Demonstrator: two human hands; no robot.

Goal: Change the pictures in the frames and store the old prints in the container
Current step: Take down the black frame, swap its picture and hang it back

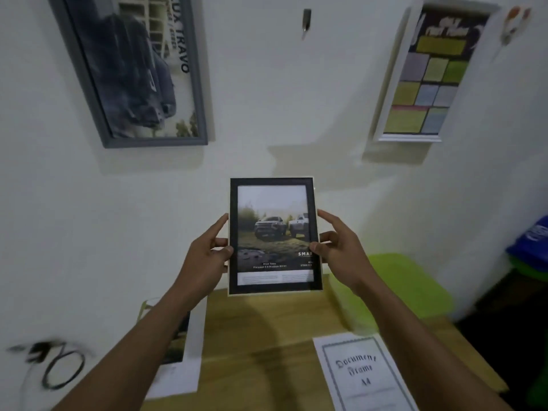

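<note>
Brightness: we see a dim room, with a grey-green cast on the wall (281,99).
Light: it seems to us to come from above.
Shadows: we find soft ones under the grey frame (154,141) and the white frame (409,137), and a broad dark one on the table (267,336).
Glare: we notice a pale reflection on the glass of the grey frame.
Blur: we see the cable (38,350) smeared, and the corners soft.
Sharpest: the black frame (275,181) in the middle.
Distortion: the wall frames lean outward near the edges.
</note>
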